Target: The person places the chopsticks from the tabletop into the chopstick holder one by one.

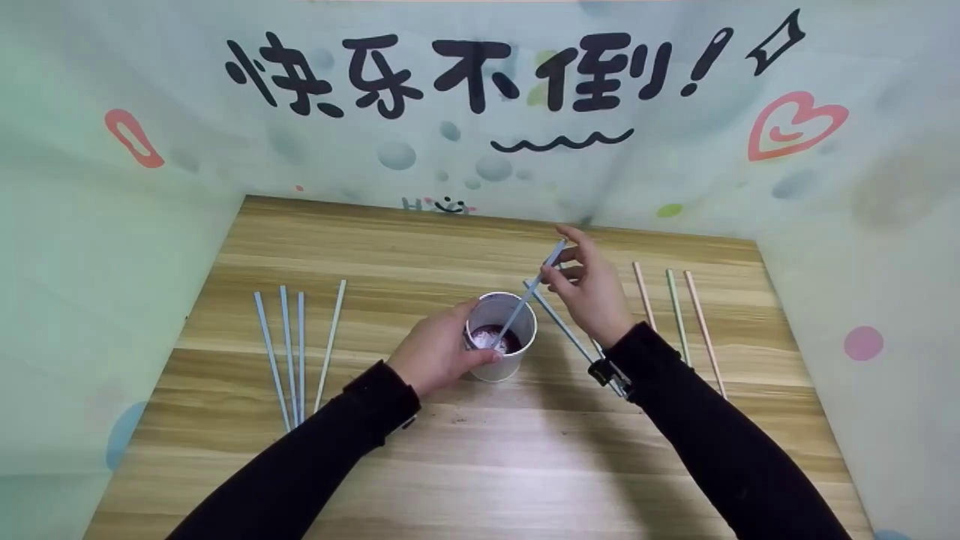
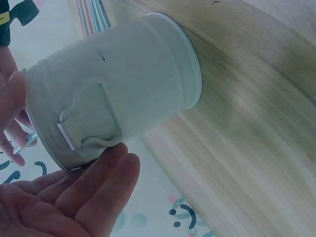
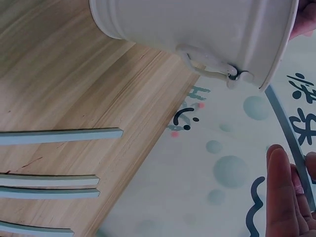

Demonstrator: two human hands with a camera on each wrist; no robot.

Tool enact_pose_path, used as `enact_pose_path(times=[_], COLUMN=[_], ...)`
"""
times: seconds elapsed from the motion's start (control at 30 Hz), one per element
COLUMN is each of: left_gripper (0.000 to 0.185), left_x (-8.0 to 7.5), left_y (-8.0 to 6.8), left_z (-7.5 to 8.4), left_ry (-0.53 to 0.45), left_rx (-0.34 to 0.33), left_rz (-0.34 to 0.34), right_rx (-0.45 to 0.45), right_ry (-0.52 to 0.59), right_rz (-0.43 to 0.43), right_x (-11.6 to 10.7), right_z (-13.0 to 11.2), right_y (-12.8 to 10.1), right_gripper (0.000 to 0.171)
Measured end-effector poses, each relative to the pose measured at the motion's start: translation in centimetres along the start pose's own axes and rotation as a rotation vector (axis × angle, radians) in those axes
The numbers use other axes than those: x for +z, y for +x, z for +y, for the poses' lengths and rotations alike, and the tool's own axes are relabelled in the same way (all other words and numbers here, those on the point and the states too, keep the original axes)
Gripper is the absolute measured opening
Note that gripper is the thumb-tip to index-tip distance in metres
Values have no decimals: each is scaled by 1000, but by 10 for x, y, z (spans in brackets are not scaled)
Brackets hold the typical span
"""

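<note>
A small white pail (image 1: 501, 367) with a handle lug on its side stands on the table. My left hand (image 1: 435, 349) grips it near the rim, thumb at the front edge; in the left wrist view, fingers lie along the pail's wall (image 2: 133, 94). Dark red and whitish patches show at the bottom inside. Above and to the right, my right hand (image 1: 592, 289) pinches a pale blue chopstick (image 1: 529, 292) near its upper end. The chopstick slants down into the pail, its lower end inside. In the right wrist view, this chopstick (image 3: 289, 126) passes behind the rim.
Three blue chopsticks (image 1: 285, 337) and a whitish one (image 1: 331, 345) lie on the left. Blue chopsticks (image 1: 559, 322) lie partly under my right wrist. Farther right are two pink chopsticks (image 1: 705, 330) and a green one (image 1: 679, 315). A printed curtain (image 1: 480, 180) hangs behind the wooden table (image 1: 465, 480).
</note>
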State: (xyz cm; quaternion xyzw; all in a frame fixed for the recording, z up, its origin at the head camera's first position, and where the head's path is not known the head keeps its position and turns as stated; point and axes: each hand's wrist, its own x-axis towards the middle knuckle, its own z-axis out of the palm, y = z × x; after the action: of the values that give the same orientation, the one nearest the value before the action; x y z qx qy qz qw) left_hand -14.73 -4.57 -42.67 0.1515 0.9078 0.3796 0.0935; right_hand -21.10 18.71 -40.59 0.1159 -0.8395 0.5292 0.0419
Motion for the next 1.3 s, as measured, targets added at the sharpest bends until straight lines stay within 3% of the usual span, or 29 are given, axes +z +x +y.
enact_pose_path(times=[0.43, 0.67, 0.97, 1.3], left_gripper=[75, 77, 75, 75], left_x=[0, -1, 0, 0], left_y=[-2, -3, -2, -2], left_z=[0, 0, 0, -1], left_ry=[4, 33, 21, 28], left_rx=[3, -16, 11, 15], left_rz=[12, 17, 19, 11], right_rx=[7, 33, 135, 295], right_ry=[-61, -191, -364, -506], right_rz=[20, 72, 144, 163], right_x=[-26, -55, -104, -157], right_z=[6, 21, 52, 98], right_y=[0, 0, 5, 3], right_gripper=[61, 52, 39, 40])
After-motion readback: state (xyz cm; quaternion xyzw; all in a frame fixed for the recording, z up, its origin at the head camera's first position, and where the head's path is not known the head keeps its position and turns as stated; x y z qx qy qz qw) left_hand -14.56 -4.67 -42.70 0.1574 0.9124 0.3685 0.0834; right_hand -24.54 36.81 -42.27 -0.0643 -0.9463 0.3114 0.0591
